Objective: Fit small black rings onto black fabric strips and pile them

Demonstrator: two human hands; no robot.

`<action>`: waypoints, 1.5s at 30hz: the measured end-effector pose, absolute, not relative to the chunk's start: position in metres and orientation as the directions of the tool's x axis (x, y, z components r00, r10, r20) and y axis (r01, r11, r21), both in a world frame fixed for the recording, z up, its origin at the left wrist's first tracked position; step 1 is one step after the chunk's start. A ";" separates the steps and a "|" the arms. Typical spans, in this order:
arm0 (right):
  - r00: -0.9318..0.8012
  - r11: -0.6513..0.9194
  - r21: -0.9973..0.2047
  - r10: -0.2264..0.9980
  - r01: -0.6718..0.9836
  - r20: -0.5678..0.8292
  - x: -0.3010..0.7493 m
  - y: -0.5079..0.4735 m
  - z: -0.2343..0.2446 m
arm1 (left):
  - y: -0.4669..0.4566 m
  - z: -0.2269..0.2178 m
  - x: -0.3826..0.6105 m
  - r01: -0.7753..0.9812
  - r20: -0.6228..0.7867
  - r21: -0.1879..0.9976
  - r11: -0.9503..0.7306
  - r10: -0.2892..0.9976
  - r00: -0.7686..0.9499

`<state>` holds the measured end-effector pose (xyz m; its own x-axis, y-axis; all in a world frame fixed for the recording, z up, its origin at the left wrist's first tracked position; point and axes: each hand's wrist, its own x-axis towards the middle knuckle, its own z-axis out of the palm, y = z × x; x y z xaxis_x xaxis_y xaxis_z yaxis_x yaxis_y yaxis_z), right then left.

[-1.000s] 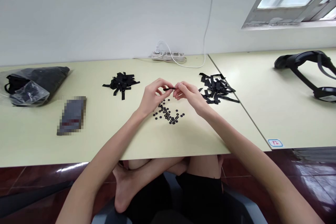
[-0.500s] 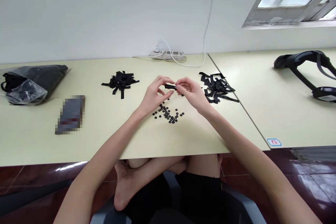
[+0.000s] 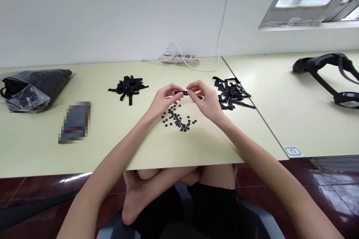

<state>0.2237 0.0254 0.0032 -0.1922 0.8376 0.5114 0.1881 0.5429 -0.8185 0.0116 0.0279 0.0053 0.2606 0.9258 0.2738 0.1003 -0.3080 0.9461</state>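
Note:
Between my two hands a short black fabric strip [image 3: 181, 93] is stretched level above the table, with a small pale spot near its middle. My left hand [image 3: 165, 98] pinches its left end between thumb and fingers. At its right end, my right hand [image 3: 204, 97] grips the strip with thumb and forefinger; a dark bit shows below that hand's fingers. Small black round washer-like pieces [image 3: 178, 121] lie scattered on the table just below the hands. One heap of black strips [image 3: 231, 94] is right of my right hand, another pile of black strips [image 3: 129, 86] lies to the left.
A black item in a clear plastic bag [image 3: 36, 89] and a blurred-out flat object [image 3: 75, 122] lie on the left of the table [image 3: 196, 153]. Along the wall sits a white power strip [image 3: 179, 58] with a cable. A black headset-like frame [image 3: 319, 71] rests at right.
My left fingers have closed onto the strip's left end, where they were apart from it before. The strip now shows a pale spot between the hands.

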 end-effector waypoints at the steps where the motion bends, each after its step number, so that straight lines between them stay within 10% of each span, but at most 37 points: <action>1: -0.182 0.523 -0.834 0.850 0.176 0.494 0.224 0.026 0.003 | 0.028 0.005 0.012 0.092 0.273 0.948 -0.304 0.928 0.254; 11: -0.295 0.316 -0.945 0.913 0.079 0.281 0.225 0.031 -0.003 | 0.032 0.003 0.009 0.049 0.279 0.954 -0.296 0.935 0.220; 45: -0.288 0.299 -0.950 0.921 0.091 0.262 0.224 0.026 0.001 | 0.028 0.006 0.011 0.065 0.279 0.952 -0.300 0.934 0.225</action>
<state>0.2238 0.0261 0.0013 -0.2881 0.9210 0.2622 0.0913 0.2989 -0.9499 0.0115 0.0282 0.0059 0.2248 0.9336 0.2791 0.0654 -0.3002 0.9516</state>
